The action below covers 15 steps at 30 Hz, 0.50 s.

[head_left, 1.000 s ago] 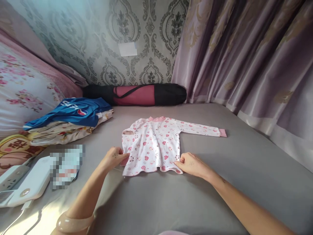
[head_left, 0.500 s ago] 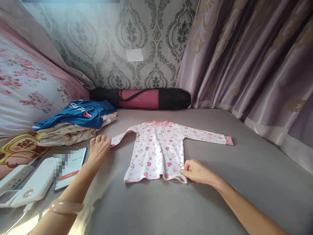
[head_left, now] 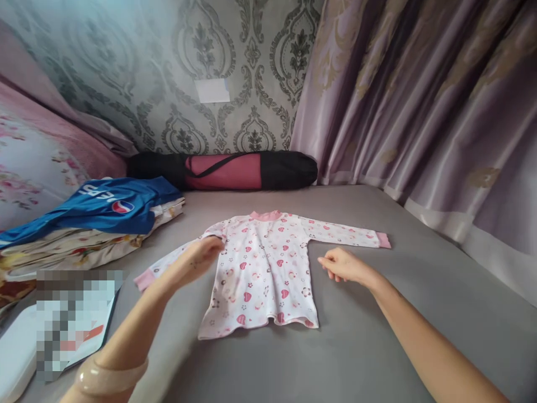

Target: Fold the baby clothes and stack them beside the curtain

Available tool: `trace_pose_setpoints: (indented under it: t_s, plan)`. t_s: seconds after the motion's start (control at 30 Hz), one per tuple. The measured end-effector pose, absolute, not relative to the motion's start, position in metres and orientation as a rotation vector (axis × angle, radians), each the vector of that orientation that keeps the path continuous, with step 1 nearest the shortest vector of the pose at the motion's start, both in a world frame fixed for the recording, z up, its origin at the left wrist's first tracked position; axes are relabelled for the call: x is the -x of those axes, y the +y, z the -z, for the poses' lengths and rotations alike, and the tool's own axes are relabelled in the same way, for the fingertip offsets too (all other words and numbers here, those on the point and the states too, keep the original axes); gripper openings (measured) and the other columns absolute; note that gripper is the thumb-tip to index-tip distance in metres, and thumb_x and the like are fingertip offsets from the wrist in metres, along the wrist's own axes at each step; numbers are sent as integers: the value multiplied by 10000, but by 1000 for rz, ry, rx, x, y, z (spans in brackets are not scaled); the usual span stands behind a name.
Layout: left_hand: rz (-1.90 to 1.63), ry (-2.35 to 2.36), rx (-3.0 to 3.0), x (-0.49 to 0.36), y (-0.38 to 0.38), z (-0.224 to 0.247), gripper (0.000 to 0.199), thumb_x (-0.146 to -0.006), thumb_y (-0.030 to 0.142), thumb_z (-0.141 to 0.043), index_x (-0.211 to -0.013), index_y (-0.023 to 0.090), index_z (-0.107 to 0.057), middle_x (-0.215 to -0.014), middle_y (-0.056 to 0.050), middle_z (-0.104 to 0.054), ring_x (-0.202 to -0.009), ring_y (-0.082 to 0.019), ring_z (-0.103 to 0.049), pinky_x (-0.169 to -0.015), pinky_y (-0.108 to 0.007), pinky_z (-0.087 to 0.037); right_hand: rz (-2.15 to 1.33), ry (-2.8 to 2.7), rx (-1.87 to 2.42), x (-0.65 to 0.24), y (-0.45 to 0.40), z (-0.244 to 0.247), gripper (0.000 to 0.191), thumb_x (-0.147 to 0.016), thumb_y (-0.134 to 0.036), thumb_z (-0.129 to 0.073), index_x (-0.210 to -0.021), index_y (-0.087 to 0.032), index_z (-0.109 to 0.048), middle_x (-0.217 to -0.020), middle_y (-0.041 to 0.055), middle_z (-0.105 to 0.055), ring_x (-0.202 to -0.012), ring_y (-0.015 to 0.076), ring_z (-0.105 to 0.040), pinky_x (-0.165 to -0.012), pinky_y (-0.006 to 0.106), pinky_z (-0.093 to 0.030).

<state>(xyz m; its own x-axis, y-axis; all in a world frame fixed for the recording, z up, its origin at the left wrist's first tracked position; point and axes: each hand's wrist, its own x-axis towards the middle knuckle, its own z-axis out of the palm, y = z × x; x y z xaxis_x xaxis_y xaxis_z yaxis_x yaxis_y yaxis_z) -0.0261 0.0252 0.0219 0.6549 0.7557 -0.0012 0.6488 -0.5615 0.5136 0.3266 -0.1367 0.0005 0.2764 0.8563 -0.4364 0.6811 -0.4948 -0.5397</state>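
Note:
A small white long-sleeved shirt (head_left: pixel 264 268) with pink hearts and a pink collar lies spread on the grey sheet, both sleeves stretched outward. My left hand (head_left: pixel 203 254) is at the shirt's left side near the armpit, over the inner part of the left sleeve; its fingers are curled and their tips are hard to make out. To the right of the shirt's side edge, my right hand (head_left: pixel 342 265) hovers apart from the cloth, fingers curled together with nothing visible in them.
A blue shirt (head_left: pixel 126 207) tops a stack of folded cloth (head_left: pixel 84 243) at the left. Nearer stand a phone (head_left: pixel 90 336) and a white device (head_left: pixel 19 347). A black and red rolled bag (head_left: pixel 224 170) lies along the wall, with purple curtains (head_left: pixel 377 101) at the right.
My left hand has let go of the left cuff and moved right to the shirt's side. My right hand has left the lower hem and moved up. The view has shifted slightly.

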Motion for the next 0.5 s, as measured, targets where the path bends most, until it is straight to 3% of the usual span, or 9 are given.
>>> trace_pose_setpoints:
  t_s: [0.1, 0.2, 0.37, 0.5]
  plan:
    - [-220, 600, -2443, -24, -28, -24, 249, -919, 278, -388, -976, 210, -620, -1002, -71, -646, -886, -183, -589, -796, -279, -452, -1273, -1390, 2248, -321, -152, 6, 308, -869, -399, -501, -659, -175, -531, -575, 23, -632, -426, 96, -536, -371, 182, -322]
    - [-91, 248, -2550, -66, -83, -19, 170, -916, 318, -505, -1010, 225, -612, -996, -72, -631, -939, -205, -578, -834, -311, -447, -1169, -1334, 2239, -330, -159, 12, 286, -870, -392, -510, -689, -173, -545, -582, 15, -635, -417, 87, -521, -370, 174, -314]
    - [54, 396, -2730, -105, -131, 2, 318, -834, 462, -625, -989, 194, -550, -1043, -104, -575, -966, -264, -547, -799, -372, -466, -581, -1102, 2407, -408, -152, 15, 252, -893, -312, -460, -783, -156, -624, -723, 51, -686, -562, 115, -590, -479, 189, -379]
    - [66, 560, -2740, -113, -138, 10, 211, -864, 333, -566, -1017, 196, -520, -1035, -100, -572, -954, -253, -560, -790, -366, -471, -14, -934, 2690, -485, -152, 13, 253, -871, -268, -484, -992, -174, -686, -998, 124, -710, -902, 226, -652, -664, 254, -445]
